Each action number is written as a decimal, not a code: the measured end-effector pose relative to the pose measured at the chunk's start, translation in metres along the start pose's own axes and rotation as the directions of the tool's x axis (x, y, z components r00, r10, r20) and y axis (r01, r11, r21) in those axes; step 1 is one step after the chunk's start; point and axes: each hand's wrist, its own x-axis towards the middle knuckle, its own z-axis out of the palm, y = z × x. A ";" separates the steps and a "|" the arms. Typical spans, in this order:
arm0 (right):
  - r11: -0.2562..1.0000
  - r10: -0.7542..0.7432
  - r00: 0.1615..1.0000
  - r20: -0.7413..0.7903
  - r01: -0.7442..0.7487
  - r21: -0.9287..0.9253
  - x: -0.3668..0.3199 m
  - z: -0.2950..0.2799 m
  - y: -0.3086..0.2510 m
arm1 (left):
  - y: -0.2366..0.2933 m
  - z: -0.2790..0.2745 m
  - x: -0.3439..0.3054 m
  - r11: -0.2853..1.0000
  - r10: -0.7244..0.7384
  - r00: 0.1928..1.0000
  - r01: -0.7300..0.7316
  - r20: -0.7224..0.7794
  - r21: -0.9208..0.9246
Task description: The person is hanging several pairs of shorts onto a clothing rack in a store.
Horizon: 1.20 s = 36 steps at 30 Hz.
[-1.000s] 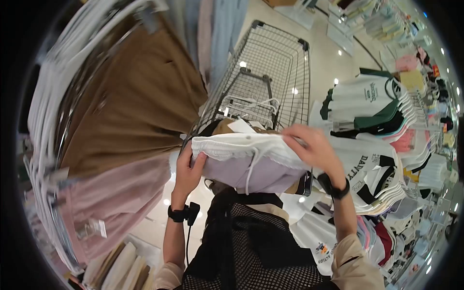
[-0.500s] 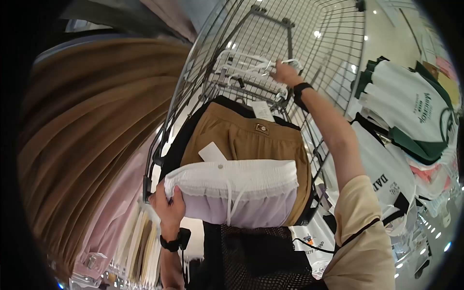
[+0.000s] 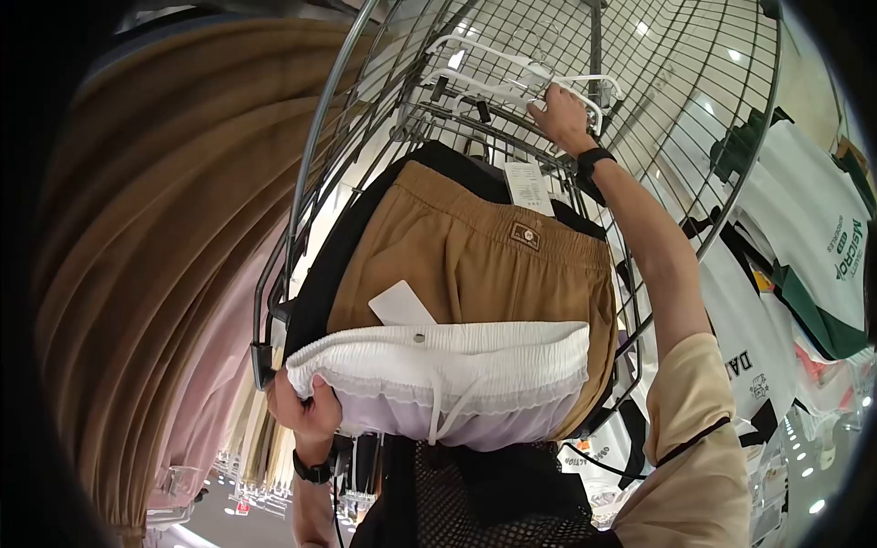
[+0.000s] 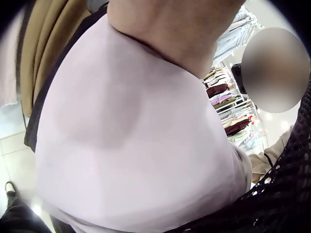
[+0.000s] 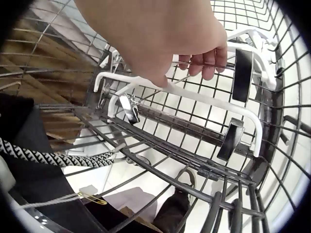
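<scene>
A lilac garment (image 3: 493, 420) with a white elastic waistband (image 3: 475, 347) and drawstring lies across the brown garment (image 3: 429, 247). My left hand (image 3: 306, 411) grips the waistband's left end, thumb on top. Pale lilac fabric (image 4: 136, 131) fills the left wrist view beneath the left hand (image 4: 175, 29), whose fingers are hidden there. Inside the cart, my right hand (image 3: 562, 119) holds a white clip hanger (image 3: 493, 87). In the right wrist view that hand (image 5: 160, 39) has its thumb against a white hanger (image 5: 209, 98) and its fingers curled beyond it.
The wire cart (image 3: 639, 100) surrounds the reaching arm. Black fabric (image 3: 320, 283) lies under the brown garment, which carries white tags (image 3: 527, 187). Brown pleated garments (image 3: 183, 183) hang at left, printed shirts (image 3: 808, 210) at right. A person with a blurred face shows in the left wrist view.
My right hand has gone from the white waistband forward into the cart, to the hangers. The left hand has kept its grip while the garment came down, uncovering the brown one. The view is closer to the cart.
</scene>
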 end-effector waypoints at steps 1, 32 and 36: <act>0.999 0.015 1.000 0.017 -0.016 0.050 -0.001 -0.009 -0.001 | -0.001 0.000 -0.002 1.000 -0.012 1.000 0.012 0.004 -0.014; 0.992 -0.059 0.955 0.290 0.022 0.128 0.031 0.005 -0.030 | 0.000 -0.006 -0.002 0.999 -0.001 0.998 -0.002 0.055 0.041; 0.990 -0.028 0.986 0.165 0.004 0.142 0.033 0.011 -0.028 | -0.001 -0.005 -0.002 0.999 -0.013 0.999 0.011 0.033 0.046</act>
